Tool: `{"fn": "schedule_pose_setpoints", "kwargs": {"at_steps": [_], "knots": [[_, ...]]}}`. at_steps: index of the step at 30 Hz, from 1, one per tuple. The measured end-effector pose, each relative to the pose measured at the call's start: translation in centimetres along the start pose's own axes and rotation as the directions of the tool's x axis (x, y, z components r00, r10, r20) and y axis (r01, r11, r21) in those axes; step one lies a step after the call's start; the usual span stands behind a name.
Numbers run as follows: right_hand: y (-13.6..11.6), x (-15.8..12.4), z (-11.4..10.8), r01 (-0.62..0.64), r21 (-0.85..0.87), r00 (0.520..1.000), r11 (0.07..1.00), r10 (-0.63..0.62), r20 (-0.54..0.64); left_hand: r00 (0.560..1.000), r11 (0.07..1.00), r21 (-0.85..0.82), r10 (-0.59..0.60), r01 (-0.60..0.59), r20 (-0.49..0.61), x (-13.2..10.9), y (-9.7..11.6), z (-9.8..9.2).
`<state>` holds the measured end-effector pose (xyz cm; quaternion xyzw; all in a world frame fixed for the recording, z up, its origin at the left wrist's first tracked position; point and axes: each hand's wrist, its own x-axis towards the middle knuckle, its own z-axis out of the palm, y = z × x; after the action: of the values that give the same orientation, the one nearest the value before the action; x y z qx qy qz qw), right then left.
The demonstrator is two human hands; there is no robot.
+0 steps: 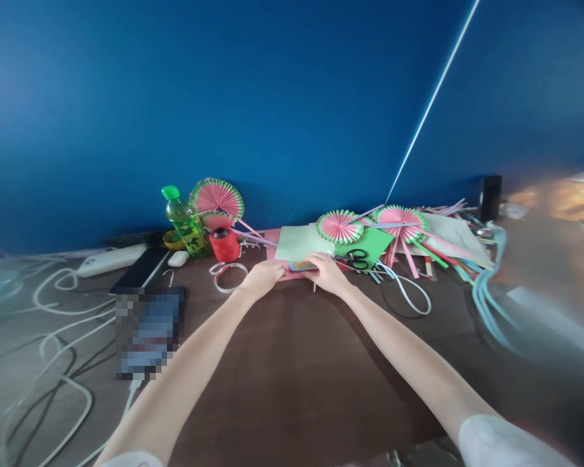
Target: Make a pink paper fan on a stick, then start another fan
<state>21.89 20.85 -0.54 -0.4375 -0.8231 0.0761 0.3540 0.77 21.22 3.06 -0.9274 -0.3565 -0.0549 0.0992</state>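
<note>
My left hand (265,277) is closed, its fingertips pressed together at the near edge of a sheet of pink paper (289,275). My right hand (327,274) curls its fingers over a small flat blue-and-yellow thing (302,266) lying on that sheet; its kind cannot be made out. Just behind the hands is a pale green sheet (299,241). To its right lies a bright green sheet (374,243) with black-handled scissors (357,258) on it. Two pleated pink-and-green paper fans (339,227) rest behind and right of my right hand.
Left of the hands stand a red can-like container (224,246), a clear tape roll (230,279), a green bottle (187,224) and another paper fan (217,200). White cables (53,344) and a phone (150,331) lie further left. Paper strips (460,263) pile up at right.
</note>
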Motion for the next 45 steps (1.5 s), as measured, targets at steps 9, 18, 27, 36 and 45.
{"fn": "schedule_pose_setpoints", "kwargs": {"at_steps": [9, 18, 27, 36, 45], "knots": [[0.4, 0.5, 0.0, 0.011, -0.031, 0.999, 0.999, -0.009, 0.046, 0.995, 0.986, 0.133, 0.102, -0.104, 0.022, 0.8, 0.5, -1.1], [0.0, 1.2, -0.7, 0.046, -0.106, 0.988, 0.993, -0.03, 0.15, 0.997, 0.99, 0.123, 0.076, -0.074, -0.012, 0.7, 1.2, -1.8], [-0.3, 1.6, -1.4, 0.096, -0.188, 0.978, 0.977, -0.057, 0.203, 0.999, 0.998, 0.048, -0.048, 0.048, -0.002, -1.0, 1.4, -0.3], [0.1, 1.8, -0.8, 0.087, -0.273, 0.977, 0.958, -0.028, 0.212, 0.996, 0.996, -0.013, -0.086, 0.086, -0.022, -2.1, 3.1, -0.8], [0.1, 2.9, -0.7, 0.07, -0.326, 0.975, 0.943, 0.004, 0.222, 0.998, 0.998, -0.033, -0.048, 0.047, -0.04, -3.3, 3.6, -0.9]]}}
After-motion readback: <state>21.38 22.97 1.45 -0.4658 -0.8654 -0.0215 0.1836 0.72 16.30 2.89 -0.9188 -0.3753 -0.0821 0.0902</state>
